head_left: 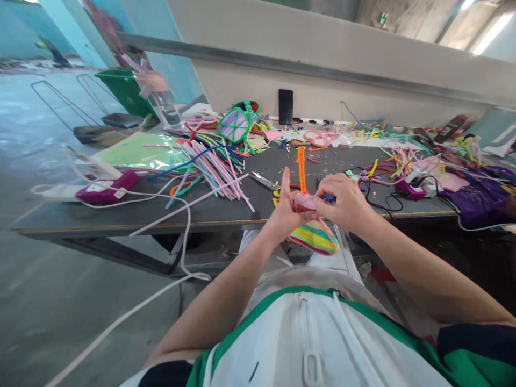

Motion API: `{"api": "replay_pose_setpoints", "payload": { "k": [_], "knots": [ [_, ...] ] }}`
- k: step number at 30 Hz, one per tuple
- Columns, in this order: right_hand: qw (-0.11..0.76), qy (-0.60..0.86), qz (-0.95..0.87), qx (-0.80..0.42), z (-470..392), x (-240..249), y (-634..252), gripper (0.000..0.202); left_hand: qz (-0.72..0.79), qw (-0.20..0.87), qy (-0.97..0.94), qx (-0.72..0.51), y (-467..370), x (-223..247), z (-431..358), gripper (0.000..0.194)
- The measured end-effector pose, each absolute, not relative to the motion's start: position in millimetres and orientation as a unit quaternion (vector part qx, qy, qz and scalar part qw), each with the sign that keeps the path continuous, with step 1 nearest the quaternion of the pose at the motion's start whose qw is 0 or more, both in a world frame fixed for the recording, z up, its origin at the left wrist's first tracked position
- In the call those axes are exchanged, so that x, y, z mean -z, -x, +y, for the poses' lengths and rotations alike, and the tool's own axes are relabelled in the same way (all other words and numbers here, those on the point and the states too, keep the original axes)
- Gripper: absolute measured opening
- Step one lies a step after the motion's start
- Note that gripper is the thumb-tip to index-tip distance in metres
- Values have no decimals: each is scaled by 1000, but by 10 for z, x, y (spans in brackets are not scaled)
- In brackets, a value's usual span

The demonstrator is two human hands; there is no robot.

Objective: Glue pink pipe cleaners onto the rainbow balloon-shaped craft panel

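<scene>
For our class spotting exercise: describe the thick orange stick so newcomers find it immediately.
Find the long grey table, then the left hand and right hand at its near edge. Between them rises the thick orange stick: unlike orange pieces lying behind it, it stands upright.

Could pass over the bare gray tabletop point(266, 161) between scissors point(264, 180) and phone point(286, 107). Blocked on the left by piled pipe cleaners point(215, 167) and a white cord point(188, 226) hanging down in front. Blocked on the right by a black cord point(382, 207). Stopped midway by an orange stick point(302, 169) between left hand point(286, 209) and right hand point(342, 199).
</scene>
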State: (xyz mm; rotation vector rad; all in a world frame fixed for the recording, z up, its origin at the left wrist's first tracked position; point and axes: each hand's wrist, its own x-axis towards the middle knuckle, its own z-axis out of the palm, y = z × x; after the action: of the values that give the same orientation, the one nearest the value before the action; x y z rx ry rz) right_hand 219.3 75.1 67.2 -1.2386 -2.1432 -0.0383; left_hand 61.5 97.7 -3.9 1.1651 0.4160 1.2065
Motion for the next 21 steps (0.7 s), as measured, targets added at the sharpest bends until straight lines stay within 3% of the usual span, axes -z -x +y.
{"api": "replay_pose_setpoints", "payload": {
  "k": [9,11,16,21],
  "knots": [
    [331,482,-811,2,788,-680,-2150,13,205,642,-505,-539,-594,-5,948,136],
    [342,494,-799,-16,808,-670,-2168,14,207,641,-495,-548,-576,16,929,125],
    [366,499,-784,-52,782,-630,-2118,16,278,605,-410,-624,-526,52,888,61],
    [390,402,-801,-213,759,-621,-2069,20,295,608,-388,-626,-368,-68,913,60]
  ]
}}
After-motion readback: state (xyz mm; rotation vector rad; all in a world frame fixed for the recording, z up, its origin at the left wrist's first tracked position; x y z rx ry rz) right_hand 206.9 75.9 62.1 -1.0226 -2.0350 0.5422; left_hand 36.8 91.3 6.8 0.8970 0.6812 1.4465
